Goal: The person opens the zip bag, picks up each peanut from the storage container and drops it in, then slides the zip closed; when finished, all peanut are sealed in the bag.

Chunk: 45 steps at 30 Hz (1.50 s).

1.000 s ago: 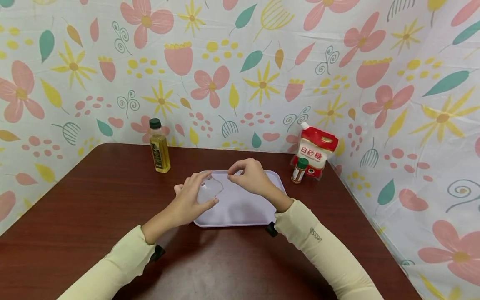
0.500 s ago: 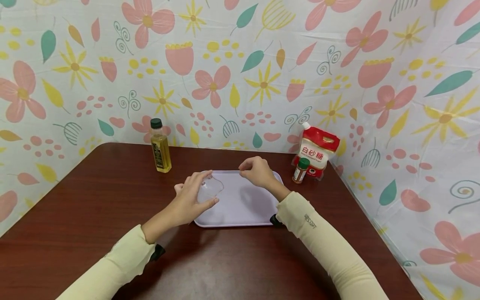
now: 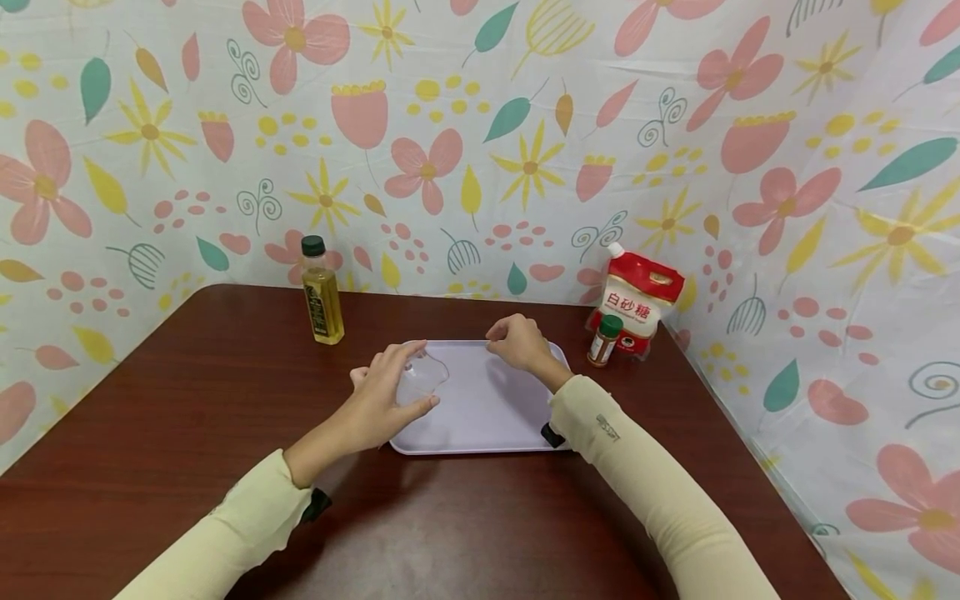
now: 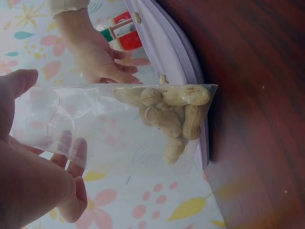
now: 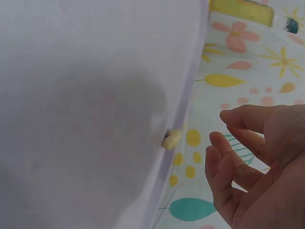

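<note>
In the head view my left hand [image 3: 378, 392] holds a clear plastic bag [image 3: 423, 375] by its mouth, over the left part of a pale lilac tray [image 3: 472, 421]. The left wrist view shows thumb and fingers spreading the mouth apart, with several unshelled peanuts [image 4: 164, 119] gathered at the bag's bottom. My right hand [image 3: 519, 343] hovers above the tray's right half, fingers loosely bent, nothing between them in the right wrist view. One peanut [image 5: 171, 139] shows at the tray's edge there, apart from the fingertips. Another peanut [image 4: 137, 17] lies on the tray in the left wrist view.
An oil bottle [image 3: 324, 304] with a dark cap stands at the back left of the brown table [image 3: 465, 525]. At the back right, a small green-capped jar [image 3: 603, 343] stands in front of a red and white sugar bag [image 3: 637, 287]. Flower-printed cloth [image 3: 465, 150] hangs behind.
My right hand has moved right, away from the plastic bag, and its fingers have loosened a little. The left hand keeps its place with the bag.
</note>
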{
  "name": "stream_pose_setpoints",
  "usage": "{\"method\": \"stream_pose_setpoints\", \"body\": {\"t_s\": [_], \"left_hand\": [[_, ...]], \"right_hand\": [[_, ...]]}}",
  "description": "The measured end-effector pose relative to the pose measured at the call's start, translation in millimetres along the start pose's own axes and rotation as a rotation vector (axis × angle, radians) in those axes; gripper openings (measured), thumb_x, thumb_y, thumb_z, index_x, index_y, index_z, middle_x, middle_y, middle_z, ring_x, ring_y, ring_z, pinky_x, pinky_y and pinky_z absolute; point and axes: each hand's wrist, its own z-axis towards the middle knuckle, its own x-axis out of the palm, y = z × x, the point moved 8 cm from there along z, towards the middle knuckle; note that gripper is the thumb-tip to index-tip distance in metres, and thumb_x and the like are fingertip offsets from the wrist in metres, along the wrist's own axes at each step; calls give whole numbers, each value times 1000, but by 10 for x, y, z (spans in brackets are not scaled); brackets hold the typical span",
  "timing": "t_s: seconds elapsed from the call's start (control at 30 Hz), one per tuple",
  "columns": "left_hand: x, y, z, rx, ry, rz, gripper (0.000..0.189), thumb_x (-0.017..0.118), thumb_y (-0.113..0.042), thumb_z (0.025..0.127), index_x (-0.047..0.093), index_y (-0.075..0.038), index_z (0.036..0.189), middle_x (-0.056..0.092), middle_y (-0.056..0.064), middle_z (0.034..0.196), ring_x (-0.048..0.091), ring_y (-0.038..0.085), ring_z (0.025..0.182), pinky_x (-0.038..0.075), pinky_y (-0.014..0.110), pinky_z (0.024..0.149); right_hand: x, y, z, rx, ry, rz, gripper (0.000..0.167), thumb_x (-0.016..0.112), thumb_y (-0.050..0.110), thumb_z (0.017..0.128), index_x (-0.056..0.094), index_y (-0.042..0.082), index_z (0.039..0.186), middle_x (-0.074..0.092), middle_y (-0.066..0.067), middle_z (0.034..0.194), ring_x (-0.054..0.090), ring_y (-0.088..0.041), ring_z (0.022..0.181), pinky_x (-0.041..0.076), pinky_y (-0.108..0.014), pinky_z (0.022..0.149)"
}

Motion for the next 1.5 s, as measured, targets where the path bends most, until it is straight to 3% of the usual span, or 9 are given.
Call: {"method": "stream_pose_setpoints", "body": {"t_s": [0.33,0.67,1.23,1.5], "left_hand": [[-13,27,-12,6,-5,-9,75,77,-28,88,37,-10,149,48,10,133,47,31,119,20,49,81],[-10,53,-13,-2,-2,-13,74,76,-28,88,37,-11,149,49,10,133,45,30,123,20,50,82],[1,49,-11,-5,8,-16,74,76,-28,89,37,-11,149,48,10,134,45,30,124,20,50,82],[-4,60,-3,0,6,-5,74,76,-29,89,37,-11,149,48,9,133,46,31,123,20,49,81]], "right_hand": [[78,-211,141,45,-2,-37,21,77,26,87,77,9,100,73,-3,101,67,-23,96,51,-44,84],[129,-304,184,119,32,-81,20,76,32,88,77,14,96,72,2,96,66,-20,86,51,-44,75],[211,-393,255,143,34,-122,14,78,27,87,77,13,91,69,-1,89,62,-19,75,47,-36,63],[173,-373,237,129,35,-96,13,78,25,87,77,13,91,70,-1,91,63,-20,76,49,-37,64]]}}
